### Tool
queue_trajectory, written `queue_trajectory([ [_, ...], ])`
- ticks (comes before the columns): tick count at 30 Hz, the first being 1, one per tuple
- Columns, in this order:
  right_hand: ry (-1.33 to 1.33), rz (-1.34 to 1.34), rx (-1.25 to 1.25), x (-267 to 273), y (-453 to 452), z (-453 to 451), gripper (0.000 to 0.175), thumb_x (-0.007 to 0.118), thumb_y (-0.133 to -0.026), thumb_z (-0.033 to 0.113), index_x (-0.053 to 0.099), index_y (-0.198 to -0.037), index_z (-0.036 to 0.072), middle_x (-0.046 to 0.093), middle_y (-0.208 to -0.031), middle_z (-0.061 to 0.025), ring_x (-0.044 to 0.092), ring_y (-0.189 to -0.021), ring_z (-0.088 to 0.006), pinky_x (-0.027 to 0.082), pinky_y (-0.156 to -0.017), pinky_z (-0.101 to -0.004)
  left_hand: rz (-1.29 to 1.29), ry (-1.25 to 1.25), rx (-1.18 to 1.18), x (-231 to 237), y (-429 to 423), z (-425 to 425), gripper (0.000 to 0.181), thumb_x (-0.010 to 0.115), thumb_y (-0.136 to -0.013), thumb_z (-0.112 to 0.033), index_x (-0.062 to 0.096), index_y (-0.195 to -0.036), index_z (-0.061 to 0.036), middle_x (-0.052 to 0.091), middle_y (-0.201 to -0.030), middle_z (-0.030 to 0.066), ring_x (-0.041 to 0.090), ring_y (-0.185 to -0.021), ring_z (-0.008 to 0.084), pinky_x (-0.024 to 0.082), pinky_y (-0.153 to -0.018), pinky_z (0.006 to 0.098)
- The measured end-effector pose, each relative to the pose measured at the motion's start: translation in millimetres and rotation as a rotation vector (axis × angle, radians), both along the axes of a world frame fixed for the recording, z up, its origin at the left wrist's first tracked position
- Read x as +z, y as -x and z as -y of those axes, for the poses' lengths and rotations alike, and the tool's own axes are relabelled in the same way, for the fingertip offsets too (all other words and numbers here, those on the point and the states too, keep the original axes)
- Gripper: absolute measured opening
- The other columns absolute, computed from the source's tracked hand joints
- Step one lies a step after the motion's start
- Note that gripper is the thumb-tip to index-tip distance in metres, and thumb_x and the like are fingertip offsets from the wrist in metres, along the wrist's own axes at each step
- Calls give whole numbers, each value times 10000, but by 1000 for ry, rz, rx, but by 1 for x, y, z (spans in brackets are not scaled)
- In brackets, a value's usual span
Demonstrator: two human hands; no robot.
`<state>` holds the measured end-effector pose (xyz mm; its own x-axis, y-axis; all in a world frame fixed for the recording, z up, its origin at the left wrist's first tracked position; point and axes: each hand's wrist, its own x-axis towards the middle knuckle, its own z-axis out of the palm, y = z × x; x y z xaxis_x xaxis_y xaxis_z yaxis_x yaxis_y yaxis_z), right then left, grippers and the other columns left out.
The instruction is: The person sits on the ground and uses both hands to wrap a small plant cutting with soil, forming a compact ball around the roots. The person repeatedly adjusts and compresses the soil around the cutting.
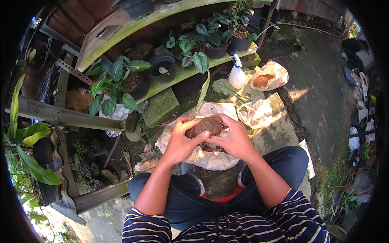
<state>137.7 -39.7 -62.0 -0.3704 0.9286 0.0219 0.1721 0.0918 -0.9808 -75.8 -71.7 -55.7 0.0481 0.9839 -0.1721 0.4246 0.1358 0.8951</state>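
Observation:
Between my two hands is a clump of damp brown soil (pixel 210 125), held above an open whitish sack (pixel 209 161). My left hand (pixel 184 139) grips the clump's left side, its thumb lying across the front. On the right side, my right hand (pixel 232 136) presses it with fingers and thumb. A long mottled snake plant leaf (pixel 203 92) rises just behind the clump; whether it is rooted in the soil is hidden by my fingers. Darker loose soil (pixel 212 147) shows inside the sack under my hands.
A white spray bottle (pixel 237 74) stands beyond the sack, beside a plastic bag of brown material (pixel 269 77). Nearer lies a crumpled clear plastic bag (pixel 255 112). Potted plants (pixel 215 45) line a mossy plank shelf (pixel 194 71). A wooden beam (pixel 70 114) juts in from the left.

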Motion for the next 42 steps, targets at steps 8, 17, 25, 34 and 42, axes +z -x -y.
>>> queue_trajectory([
  [8, 26, 2, 42, 5, -4, 4, 442, 885, -864, 199, 719, -1206, -26, 797, -1056, -163, 762, -970, -252, 562, -890, -379, 158, 57, -41, -12, 2, 3, 449, 768, -1003, -390, 766, -1267, -28, 548, -1430, 147, 516, -1354, 274, 409, -1146, 430],
  [17, 60, -163, 36, -12, -3, 8, 393, 858, -886, 151, 726, -1202, -44, 793, -1067, -173, 741, -964, -226, 555, -884, -373, 305, 100, -51, -18, -3, 7, 491, 661, -1070, -471, 787, -1188, -11, 528, -1446, 135, 466, -1374, 264, 371, -1169, 464],
  [25, 94, -195, 90, -12, -8, 7, 373, 851, -918, 121, 725, -1220, -58, 794, -1083, -107, 693, -986, -124, 551, -901, -332, 579, 148, -69, -17, -3, 9, 405, 651, -1104, -326, 752, -1207, 52, 564, -1351, 27, 597, -1200, 162, 461, -1074, 352],
  [34, 255, -394, 228, -16, 2, 16, 509, 885, -913, 276, 708, -1260, -52, 769, -1169, -112, 669, -1102, -163, 514, -991, -359, 827, 376, 131, -26, -4, 5, 387, 606, -1121, -363, 705, -1220, -2, 691, -1215, 40, 657, -1133, 151, 526, -1014, 362],
  [42, 229, -31, 202, -23, -23, -6, 720, 883, -890, 360, 633, -1357, -128, 714, -1310, -272, 686, -1236, -328, 496, -1090, -417, 641, 386, 250, -17, 6, -6, 539, 477, -1143, -531, 708, -1155, -44, 673, -1153, 58, 626, -1133, 172, 509, -1047, 405],
])
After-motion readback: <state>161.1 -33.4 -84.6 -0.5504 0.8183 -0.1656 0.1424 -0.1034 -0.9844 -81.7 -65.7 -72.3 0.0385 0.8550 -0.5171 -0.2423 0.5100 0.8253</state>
